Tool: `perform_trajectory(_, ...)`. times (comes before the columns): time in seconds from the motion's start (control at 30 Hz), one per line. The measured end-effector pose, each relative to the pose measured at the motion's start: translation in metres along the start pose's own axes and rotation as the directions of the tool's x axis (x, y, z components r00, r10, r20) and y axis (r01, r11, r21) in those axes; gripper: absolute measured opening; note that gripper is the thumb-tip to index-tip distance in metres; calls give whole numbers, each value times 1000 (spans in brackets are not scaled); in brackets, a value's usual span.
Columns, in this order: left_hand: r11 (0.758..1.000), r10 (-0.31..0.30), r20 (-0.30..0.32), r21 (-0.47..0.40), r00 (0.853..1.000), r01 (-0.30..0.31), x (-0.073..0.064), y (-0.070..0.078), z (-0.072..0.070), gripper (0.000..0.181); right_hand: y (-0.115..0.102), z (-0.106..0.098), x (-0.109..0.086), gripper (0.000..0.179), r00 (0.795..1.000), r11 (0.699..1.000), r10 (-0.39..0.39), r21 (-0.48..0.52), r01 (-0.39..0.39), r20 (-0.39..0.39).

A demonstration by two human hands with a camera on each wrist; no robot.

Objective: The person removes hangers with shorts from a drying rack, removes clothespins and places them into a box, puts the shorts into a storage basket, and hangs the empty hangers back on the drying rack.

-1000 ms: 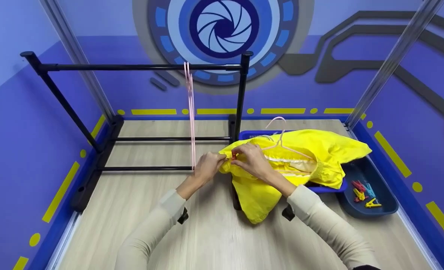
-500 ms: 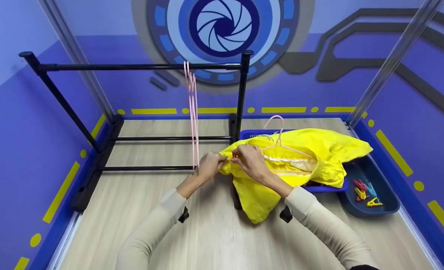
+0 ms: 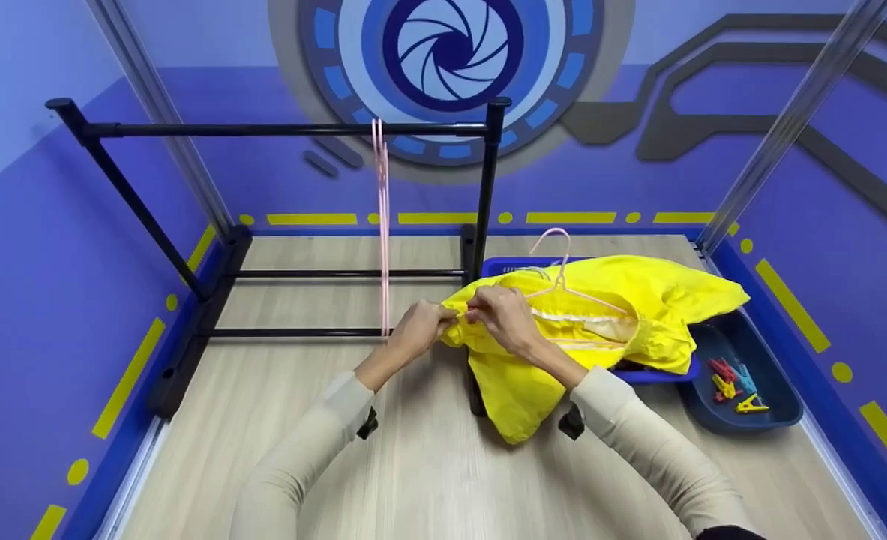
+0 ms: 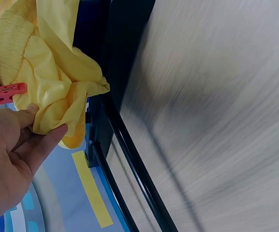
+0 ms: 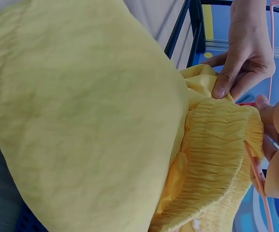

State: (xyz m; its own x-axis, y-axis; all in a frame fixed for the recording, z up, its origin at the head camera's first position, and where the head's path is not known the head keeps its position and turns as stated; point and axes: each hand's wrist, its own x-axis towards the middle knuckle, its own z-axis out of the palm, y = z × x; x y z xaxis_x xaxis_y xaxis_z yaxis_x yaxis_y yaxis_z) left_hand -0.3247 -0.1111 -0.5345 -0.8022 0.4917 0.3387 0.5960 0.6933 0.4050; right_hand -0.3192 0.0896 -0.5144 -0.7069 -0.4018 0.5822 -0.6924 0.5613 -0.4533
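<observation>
Yellow shorts (image 3: 514, 390) with a gathered elastic waistband (image 5: 216, 150) lie bunched over a basket, one leg draping toward the front. A pink hanger (image 3: 561, 281) sits inside the waist opening, its hook sticking up. My left hand (image 3: 417, 330) pinches the waistband's left end between thumb and fingers. Just right of it, my right hand (image 3: 507, 319) holds a red clothespin (image 4: 6, 94) at the waistband edge, as the left wrist view shows. From above, the right fingers cover most of the clothespin.
A black clothes rack (image 3: 286, 130) stands at the left, with pink hangers (image 3: 383, 225) on its top bar. Under the shorts is a blue basket (image 3: 657, 376). At the right, a dark bin (image 3: 758, 429) holds several red, yellow and blue clothespins (image 3: 750, 405).
Both hands stay almost in place at the waistband. The right fingers have closed in a little, hiding more of the red clothespin. Hangers on the rack sway slightly.
</observation>
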Motion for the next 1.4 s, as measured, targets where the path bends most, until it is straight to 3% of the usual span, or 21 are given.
perform_trajectory(0.3, 997, 52, -48, 54, 998, -49, -4, -6, 8, 9, -5, -10, 5, 7, 996, 976, 90, 201, -88, -4)
perform_trajectory(0.4, 997, 52, -59, 59, 997, -49, -5, -7, 8, 9, -8, -17, 6, 14, 996, 983, 91, 160, -90, 1)
perform_trajectory(0.53, 1000, 2, -45, 28, 999, -1, -8, -9, 5, 12, -10, -29, 5, 28, 997, 992, 82, 97, -83, 15)
perform_trajectory(0.7, 999, -37, -15, -22, 999, 37, -12, -9, 2, 14, -6, -49, -3, 31, 998, 997, 62, 48, -63, 12)
perform_trajectory(0.87, 1000, -30, -2, -4, 1000, 30, -10, -9, 2, 13, 7, -74, -14, 33, 994, 1000, -6, 9, 7, -106)
perform_trajectory(1.0, 1000, -18, -5, 18, 1000, 18, -9, -8, 4, 12, 24, -100, -22, 35, 967, 1000, -13, -22, 8, -253)
perform_trajectory(1.2, 999, 6, -31, 36, 1000, -5, -5, -6, 4, 13, 67, -148, -32, 38, 923, 982, 141, -65, -176, -359)
perform_trajectory(1.3, 1000, 4, -22, 22, 1000, -4, -4, -5, 3, 14, 95, -172, -42, 39, 876, 949, 258, -63, -309, -408)
perform_trajectory(1.4, 1000, -19, 1, 2, 1000, 19, -3, -4, 3, 15, 122, -190, -60, 39, 805, 893, 383, -41, -448, -453)
